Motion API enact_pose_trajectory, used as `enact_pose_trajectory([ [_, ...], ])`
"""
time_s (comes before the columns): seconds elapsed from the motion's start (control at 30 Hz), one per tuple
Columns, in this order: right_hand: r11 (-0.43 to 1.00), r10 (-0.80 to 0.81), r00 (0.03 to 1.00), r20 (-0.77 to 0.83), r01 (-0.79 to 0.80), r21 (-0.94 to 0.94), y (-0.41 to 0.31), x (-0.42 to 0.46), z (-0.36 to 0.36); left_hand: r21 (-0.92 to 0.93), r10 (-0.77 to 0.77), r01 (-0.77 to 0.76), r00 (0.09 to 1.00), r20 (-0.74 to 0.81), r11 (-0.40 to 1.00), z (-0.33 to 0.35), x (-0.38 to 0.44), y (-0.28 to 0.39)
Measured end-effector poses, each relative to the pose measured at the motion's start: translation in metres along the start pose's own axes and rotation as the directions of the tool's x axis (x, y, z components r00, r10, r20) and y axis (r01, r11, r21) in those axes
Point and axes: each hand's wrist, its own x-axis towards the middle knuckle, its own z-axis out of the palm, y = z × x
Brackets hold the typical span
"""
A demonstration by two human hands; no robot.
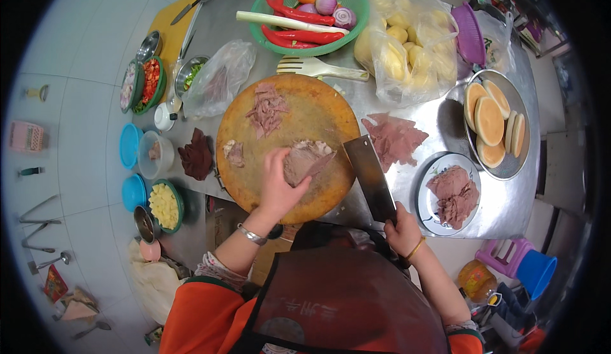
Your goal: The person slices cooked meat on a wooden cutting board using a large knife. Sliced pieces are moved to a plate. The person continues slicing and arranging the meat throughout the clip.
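A chunk of cooked meat (301,159) lies on the round wooden chopping board (248,182), and my left hand (280,182) grips it from its left and near sides. A slice leans at its right face. My right hand (403,230) holds a cleaver (371,177) by its handle, the blade slanting over the board's right edge, apart from the meat. Thin meat slices (267,110) and a small meat piece (234,153) lie on the board. More slices (395,138) rest on the steel table right of it. A plate (422,210) beyond holds sliced meat (454,195).
At the back stand a green vegetable basket (258,29), a slotted spatula (310,66) and a bag of potatoes (405,48). A strainer (501,175) of flat breads is at the right. Dark meat (195,154) and a bowl of diced potato (164,206) are at left.
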Motion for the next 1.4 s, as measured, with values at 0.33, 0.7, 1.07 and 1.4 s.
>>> enact_pose_trajectory([
  [0.33,0.994,-0.095,0.995,-0.042,0.092,-0.061,-0.024,-0.015,-0.004,-0.01,0.031,-0.033,0.994,-0.109,0.999,0.014,-0.032,-0.028],
  [0.7,0.781,-0.367,0.899,0.239,0.437,-0.446,-0.11,-0.015,-0.003,-0.1,-0.03,0.013,0.985,-0.17,0.995,0.02,-0.05,-0.021],
  [1.07,0.623,-0.122,0.919,0.375,0.365,-0.692,-0.145,-0.013,0.012,0.092,0.355,-0.343,0.901,-0.248,0.935,0.039,-0.051,-0.05],
  [1.4,0.52,0.064,0.879,0.473,0.376,-0.767,-0.183,0.01,0.035,-0.3,0.116,-0.142,0.988,-0.103,0.943,0.076,-0.071,-0.074],
])
